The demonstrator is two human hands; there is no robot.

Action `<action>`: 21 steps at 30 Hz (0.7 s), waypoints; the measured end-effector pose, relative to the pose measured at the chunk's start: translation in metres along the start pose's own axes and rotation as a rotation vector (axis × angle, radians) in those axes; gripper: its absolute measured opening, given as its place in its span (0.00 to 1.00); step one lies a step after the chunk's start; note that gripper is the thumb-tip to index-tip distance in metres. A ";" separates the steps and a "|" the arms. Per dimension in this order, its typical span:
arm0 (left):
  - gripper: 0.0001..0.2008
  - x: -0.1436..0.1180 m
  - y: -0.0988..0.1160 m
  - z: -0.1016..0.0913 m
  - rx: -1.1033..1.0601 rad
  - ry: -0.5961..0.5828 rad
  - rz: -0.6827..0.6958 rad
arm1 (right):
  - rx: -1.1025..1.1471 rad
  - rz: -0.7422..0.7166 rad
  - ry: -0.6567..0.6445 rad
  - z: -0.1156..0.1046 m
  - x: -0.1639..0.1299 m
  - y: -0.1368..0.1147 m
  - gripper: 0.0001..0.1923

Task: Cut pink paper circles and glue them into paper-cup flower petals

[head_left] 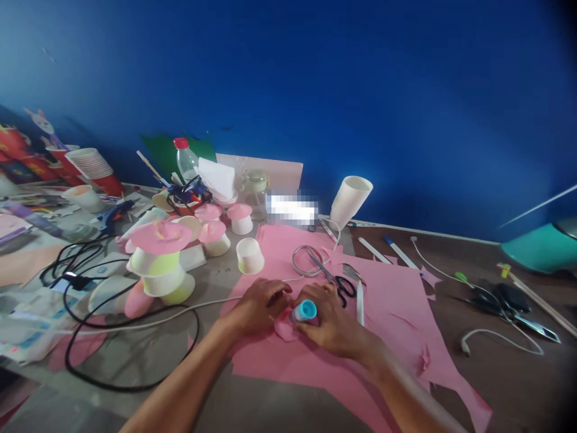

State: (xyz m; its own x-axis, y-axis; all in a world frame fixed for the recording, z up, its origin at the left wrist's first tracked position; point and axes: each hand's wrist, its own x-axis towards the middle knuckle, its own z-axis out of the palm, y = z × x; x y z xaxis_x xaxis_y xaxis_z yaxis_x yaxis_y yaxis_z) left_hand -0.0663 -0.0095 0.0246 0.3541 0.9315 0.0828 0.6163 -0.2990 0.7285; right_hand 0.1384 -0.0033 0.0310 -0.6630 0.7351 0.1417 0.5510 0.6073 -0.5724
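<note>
Blue-ended tube [307, 310] stands in your right hand [322, 319], pinched between thumb and fingers, its blue end facing up. Small pink piece [285, 331] lies just below the tube, between your two hands. Your left hand [265, 305] is at the piece's left side with fingers curled; you cannot be told from this view whether it grips the paper.

Beneath both hands, pink sheets [383, 355] overlap on the work surface. Their near edge falls short of your forearms' lower parts, where grey tabletop [279, 406] shows. To the right of your right hand, their ragged right edge gives onto a dark brown surface [487, 379], offering room for moving sideways.

Just beyond your right hand, scissors [345, 288] and a white slim tool [360, 304] narrow the space. Beyond your left hand stands a white cup [250, 255]; farther left, pink-topped cups [161, 258] crowd that side. A black cable [135, 388] loops left of your left forearm, and a white cable [198, 305] reaches your left hand. Past everything, a blue wall [338, 90] bounds the far side.
</note>
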 end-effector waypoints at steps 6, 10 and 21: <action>0.12 0.000 0.000 -0.001 0.072 -0.036 0.010 | -0.081 -0.052 0.089 0.010 0.003 0.000 0.05; 0.11 0.001 0.000 -0.001 0.075 -0.038 0.015 | 0.010 -0.104 -0.079 -0.002 0.000 -0.010 0.09; 0.12 0.002 -0.003 -0.002 -0.001 -0.076 -0.005 | 0.161 -0.139 -0.240 -0.012 0.000 -0.010 0.23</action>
State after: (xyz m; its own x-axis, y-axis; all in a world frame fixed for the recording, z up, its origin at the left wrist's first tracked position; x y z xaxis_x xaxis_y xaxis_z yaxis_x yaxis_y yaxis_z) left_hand -0.0685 -0.0061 0.0237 0.4034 0.9146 0.0271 0.6179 -0.2942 0.7291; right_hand 0.1388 -0.0056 0.0471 -0.8375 0.5447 0.0445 0.3719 0.6277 -0.6839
